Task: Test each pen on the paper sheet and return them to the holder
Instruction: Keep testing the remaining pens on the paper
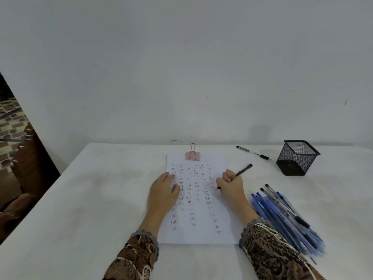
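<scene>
On the table (101, 199), the paper sheet (199, 235) was pinned by the flat left hand (163, 190), the holder (296, 158) set near the far right corner. A pen (242, 171) was gripped by the right hand (232, 182), by whose heel fresh ink could be smeared.

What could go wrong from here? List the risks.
The right hand works the pen where the paper sheet is already crowded with marks; a faint line could go unnoticed.
The right sleeve lies beside the pile of pens; a nudge could scatter them.
One loose pen lies outside the holder and might be forgotten.
</scene>
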`<state>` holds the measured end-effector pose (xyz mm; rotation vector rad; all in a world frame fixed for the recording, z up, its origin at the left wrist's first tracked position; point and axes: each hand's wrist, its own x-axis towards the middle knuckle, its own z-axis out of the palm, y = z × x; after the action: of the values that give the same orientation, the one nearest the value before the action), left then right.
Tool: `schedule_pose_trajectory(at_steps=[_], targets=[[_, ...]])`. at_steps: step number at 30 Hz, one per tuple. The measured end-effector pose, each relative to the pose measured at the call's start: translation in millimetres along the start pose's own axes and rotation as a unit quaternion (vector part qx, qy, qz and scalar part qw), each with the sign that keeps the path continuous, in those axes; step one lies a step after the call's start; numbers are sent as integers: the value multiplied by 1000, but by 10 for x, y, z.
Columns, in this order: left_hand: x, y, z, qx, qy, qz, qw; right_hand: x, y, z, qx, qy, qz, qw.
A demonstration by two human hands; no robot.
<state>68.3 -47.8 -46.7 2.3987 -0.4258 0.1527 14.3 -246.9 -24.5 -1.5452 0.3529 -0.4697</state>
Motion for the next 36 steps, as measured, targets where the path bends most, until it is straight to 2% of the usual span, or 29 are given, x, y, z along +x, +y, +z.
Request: schedule_pose_trajectory(at_steps=[18, 22, 36], targets=[[-17, 13, -5, 5, -1, 1, 1000, -86, -83, 28, -55, -38, -15, 998], [-21, 14, -7, 4, -2, -3, 1000, -99, -92, 27, -48, -7, -14, 999], [-25, 28, -36, -10, -9, -8, 1000, -54, -56, -10, -77, -13, -16, 997]])
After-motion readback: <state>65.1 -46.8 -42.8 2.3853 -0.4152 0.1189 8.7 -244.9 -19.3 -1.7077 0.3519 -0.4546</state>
